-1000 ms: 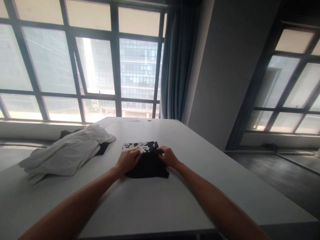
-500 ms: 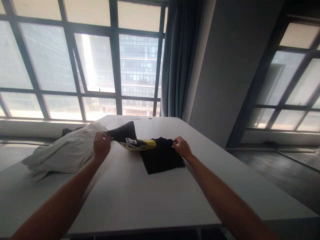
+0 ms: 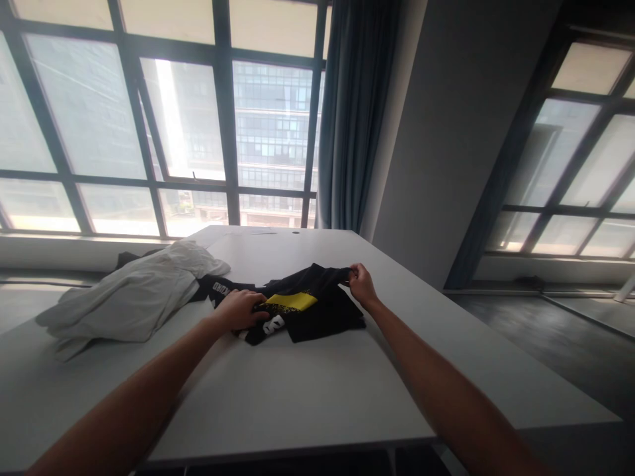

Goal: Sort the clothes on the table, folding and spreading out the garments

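Two bare hands on one garment, both reaching forward from the near edge of the table. Left hand (image 3: 241, 309): palm down, fingers curled loosely over the near-left part of a black garment (image 3: 317, 311), pressing it against the tabletop; whether any cloth is pinched beneath the fingers cannot be told. Right hand (image 3: 362, 284): closed in a pinch, thumb against fingertips, gripping the far-right edge of the same garment and holding that edge raised a little off the surface. Garment: black fabric, partly folded, lying near the middle of the white table (image 3: 307, 390), with its right half flat and its upper layer drawn up toward the right hand. Markings: a yellow panel (image 3: 291, 301) showing just beside the left hand's fingertips; white print below it and white lettering on a black strip running left toward the neighbouring pile, too small to read. Adjacent item: a crumpled white garment (image 3: 133, 297) heaped on the left part of the table, its right edge lying over dark cloth (image 3: 129, 256) that also shows behind it. Containers: none in view. Surroundings: large grid windows (image 3: 188, 125) beyond the far edge of the table, a blue-grey curtain (image 3: 350, 119) hanging at their right end, a grey wall column just beside it.
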Available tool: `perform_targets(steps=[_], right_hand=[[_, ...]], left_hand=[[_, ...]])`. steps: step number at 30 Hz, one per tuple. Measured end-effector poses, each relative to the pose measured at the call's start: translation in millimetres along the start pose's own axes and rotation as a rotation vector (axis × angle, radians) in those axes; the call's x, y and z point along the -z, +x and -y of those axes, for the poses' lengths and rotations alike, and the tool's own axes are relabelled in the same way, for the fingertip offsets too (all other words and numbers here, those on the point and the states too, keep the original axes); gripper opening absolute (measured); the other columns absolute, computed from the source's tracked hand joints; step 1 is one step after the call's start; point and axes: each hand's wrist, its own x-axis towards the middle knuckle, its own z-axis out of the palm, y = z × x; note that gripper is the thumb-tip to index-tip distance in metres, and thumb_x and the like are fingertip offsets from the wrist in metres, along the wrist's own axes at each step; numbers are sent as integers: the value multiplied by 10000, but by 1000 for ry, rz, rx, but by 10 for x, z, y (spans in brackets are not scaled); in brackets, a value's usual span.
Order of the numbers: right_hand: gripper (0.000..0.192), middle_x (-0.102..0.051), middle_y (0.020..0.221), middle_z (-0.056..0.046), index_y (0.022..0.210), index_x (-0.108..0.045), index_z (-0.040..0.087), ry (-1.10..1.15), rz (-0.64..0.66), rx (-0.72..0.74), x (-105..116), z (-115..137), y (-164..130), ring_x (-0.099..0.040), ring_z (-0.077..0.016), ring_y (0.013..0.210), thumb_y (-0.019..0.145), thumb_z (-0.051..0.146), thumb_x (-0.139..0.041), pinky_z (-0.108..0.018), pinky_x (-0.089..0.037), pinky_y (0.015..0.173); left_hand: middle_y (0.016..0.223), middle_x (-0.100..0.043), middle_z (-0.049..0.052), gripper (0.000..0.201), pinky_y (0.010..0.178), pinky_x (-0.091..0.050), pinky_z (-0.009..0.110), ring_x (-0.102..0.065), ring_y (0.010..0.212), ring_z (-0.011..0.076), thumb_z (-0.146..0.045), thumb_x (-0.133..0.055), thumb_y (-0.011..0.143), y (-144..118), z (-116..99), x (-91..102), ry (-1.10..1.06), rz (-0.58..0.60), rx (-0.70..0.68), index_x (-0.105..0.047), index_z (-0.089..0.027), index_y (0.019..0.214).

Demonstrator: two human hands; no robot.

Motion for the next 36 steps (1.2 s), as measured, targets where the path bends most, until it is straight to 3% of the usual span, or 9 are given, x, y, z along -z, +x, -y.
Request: perform_targets(steps=[6,11,13,16,20,26,31,33,36], right_hand=[[280,-680,937,-108,1059,-592,171,-177,-205,9,269,-153,126,-646,-240,872,817,297,-531,-381,-570,764],[241,-697,866,-76,1023,-621,183,-339,36,-124,283,-164,33,-642,-193,664,888,326,-482,-323,-526,639],[275,-706,864,-82,966,-640,195,-472,126,-89,206,-118,-15,-654,-205,704,937,399,-459,-318,-505,670],[334,-723,928,-89,915,-664,214,-574,204,30,53,2,-87,-665,-220,834,969,460,-444,-305,-482,743],[324,-717,914,-77,871,-674,214,-523,259,202,-103,213,-201,-645,-211,863,968,437,-460,-294,-473,794],[320,-704,871,-53,903,-703,200,-250,270,272,-210,595,-404,-629,-213,833,905,483,-554,-331,-494,825],[467,-722,987,-47,1017,-724,183,178,508,176,-246,893,-564,-651,-219,952,905,598,-541,-333,-521,863],[476,-720,947,-49,977,-732,168,195,576,153,-267,962,-637,-655,-214,912,895,609,-571,-334,-523,860],[464,-712,899,-45,932,-721,164,276,665,95,-352,1035,-771,-654,-200,858,864,615,-633,-323,-530,833]], left_hand=[[802,-753,96,275,668,-461,354,-686,744,278,-386,-541,838,-78,307,222,45,-44,243,-778,-248,825],[619,-684,61,335,624,-447,333,-638,599,232,-489,-607,796,-201,558,383,-1,-78,274,-700,-228,608],[729,-725,63,398,710,-482,352,-669,707,251,-571,-545,836,-189,487,380,-40,-172,173,-748,-237,762],[1201,-720,97,564,973,-462,410,-645,1108,308,-649,-556,825,-114,225,226,-80,-242,14,-694,-256,1204],[1545,-456,153,954,1109,-367,489,-440,1393,374,-692,-646,736,-11,-89,-90,-56,-11,-25,-381,-245,1536],[1410,-596,160,675,1050,-427,476,-558,1288,364,-490,-559,875,119,-120,-223,6,-20,43,-461,-224,1488],[1275,-687,110,418,1053,-439,464,-616,1211,316,-380,-482,931,137,-155,-237,-45,-92,30,-650,-257,1293],[1397,-600,131,638,1091,-412,481,-547,1293,332,-521,-602,862,120,-231,-269,-132,-156,-31,-523,-247,1432],[1617,-303,190,1255,1168,-322,531,-313,1469,382,-627,-819,600,116,-342,-371,-261,-190,-129,-184,-209,1598]])
